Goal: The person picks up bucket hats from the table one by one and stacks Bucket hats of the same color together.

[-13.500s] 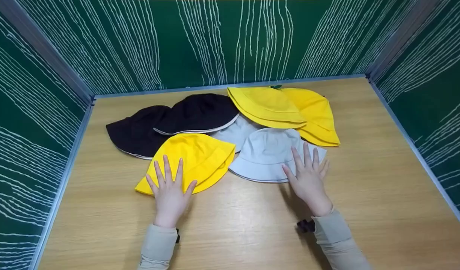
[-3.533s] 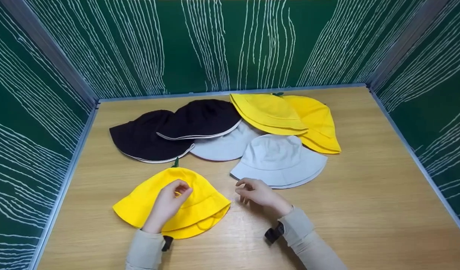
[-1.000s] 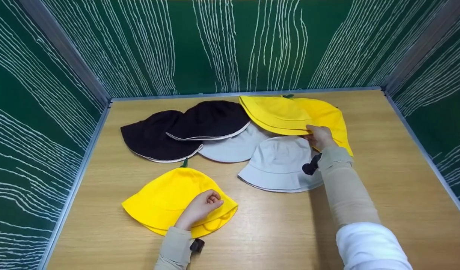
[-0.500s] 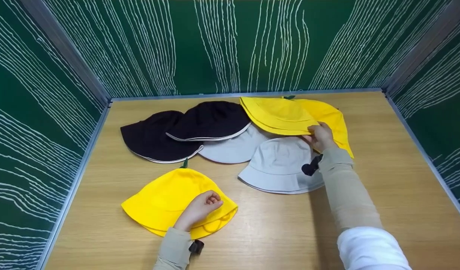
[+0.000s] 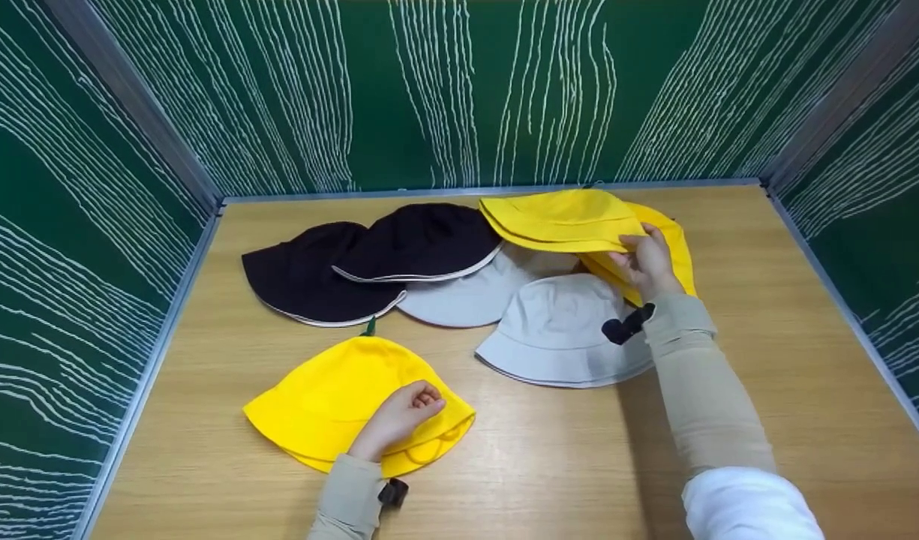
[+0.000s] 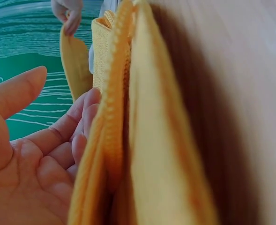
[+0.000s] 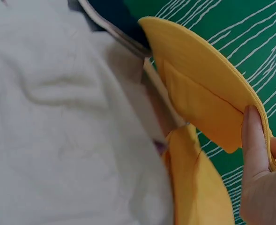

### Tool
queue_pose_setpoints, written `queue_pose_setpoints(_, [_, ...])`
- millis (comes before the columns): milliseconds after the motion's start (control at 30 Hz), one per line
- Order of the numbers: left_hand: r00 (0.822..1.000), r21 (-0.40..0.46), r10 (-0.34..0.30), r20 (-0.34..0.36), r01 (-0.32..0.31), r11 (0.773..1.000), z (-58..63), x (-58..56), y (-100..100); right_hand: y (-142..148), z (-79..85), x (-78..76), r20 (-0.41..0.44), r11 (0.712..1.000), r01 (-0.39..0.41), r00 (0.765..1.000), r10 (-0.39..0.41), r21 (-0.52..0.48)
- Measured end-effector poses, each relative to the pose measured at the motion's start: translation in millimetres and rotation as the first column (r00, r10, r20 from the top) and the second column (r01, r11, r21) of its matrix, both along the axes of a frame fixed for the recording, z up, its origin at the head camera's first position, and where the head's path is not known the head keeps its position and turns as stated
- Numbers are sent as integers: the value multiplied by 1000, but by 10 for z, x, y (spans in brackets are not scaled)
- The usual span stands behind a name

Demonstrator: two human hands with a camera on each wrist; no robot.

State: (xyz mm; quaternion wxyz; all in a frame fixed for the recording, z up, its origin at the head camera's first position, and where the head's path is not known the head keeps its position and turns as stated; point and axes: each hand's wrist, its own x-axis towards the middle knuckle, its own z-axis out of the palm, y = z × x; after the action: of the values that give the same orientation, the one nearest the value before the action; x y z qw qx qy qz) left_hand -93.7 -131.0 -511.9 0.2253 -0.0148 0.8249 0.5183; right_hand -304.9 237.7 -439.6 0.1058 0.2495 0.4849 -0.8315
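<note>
Near the front left of the table lies a yellow bucket hat (image 5: 331, 390) with a green leaf-like tab at its crown and a cord loop under its brim. My left hand (image 5: 400, 420) rests over its right side, fingers loosely curled and holding nothing; the left wrist view shows them beside the brim. At the back right, my right hand (image 5: 649, 262) pinches the brim of a second yellow hat (image 5: 560, 217) between thumb and fingers, its front edge raised. A third yellow hat (image 5: 673, 247) sits beneath and behind that hand. My right wrist and forearm partly cover a light grey hat (image 5: 557, 330).
Two black hats with white edging, one (image 5: 309, 277) at the left and one (image 5: 421, 244) overlapping it, lie toward the back. Another light grey hat (image 5: 463, 292) is partly under the second black one. Green walls (image 5: 414, 90) with white lines enclose the wooden table (image 5: 519, 465).
The front yellow hat has been drawn forward and left from the pile. My right hand has reached to the back right, gripped the upper yellow hat's brim and just raised it.
</note>
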Motion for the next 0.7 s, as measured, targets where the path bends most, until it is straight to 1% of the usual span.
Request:
queue_pose_setpoints(67, [1000, -2, 2, 4, -2, 1000, 8, 2, 2, -13, 64, 9, -32, 999, 13, 999, -14, -36])
queue_pose_setpoints(167, [1000, 2, -10, -29, 10, 1000, 10, 1, 0, -40, 149, 29, -114, 993, 30, 993, -43, -115])
queue_pose_setpoints(267, [999, 10, -16, -52, 16, 1000, 10, 4, 1, -61, 200, 67, -193, 975, 31, 978, -74, -219])
queue_pose_setpoints(367, [999, 11, -13, -52, 13, 1000, 11, 8, 9, -75, 216, 125, -240, 943, 24, 965, -109, -332])
queue_pose_setpoints(500, [999, -19, 1, -39, -2, 1000, 8, 9, 28, -77, 203, 212, -259, 879, 10, 954, -151, -477])
queue_pose_setpoints(600, [1000, -50, 21, -22, -23, 998, 20, 9, 47, -71, 191, 297, -259, 845, -8, 953, -155, -535])
queue_pose_setpoints(700, [999, -71, 31, -26, -33, 997, 66, 8, 58, -61, 171, 393, -271, 831, -39, 953, -136, -555])
